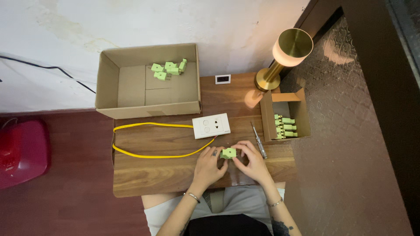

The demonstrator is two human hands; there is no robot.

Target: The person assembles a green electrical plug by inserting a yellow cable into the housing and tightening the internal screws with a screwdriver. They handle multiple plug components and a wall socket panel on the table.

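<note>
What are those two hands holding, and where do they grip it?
A small green plug, pinched by its two ends between the fingers of the left hand and right hand.

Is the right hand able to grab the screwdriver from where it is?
Probably yes. The screwdriver lies on the table just beside the right hand, nothing between, though both hands hold a green plug.

A small light-green plug (228,153) — blocky, lying flat — sits above the wooden table's front edge.

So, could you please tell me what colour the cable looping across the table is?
Yellow: the cable shows best in the head view.
</note>
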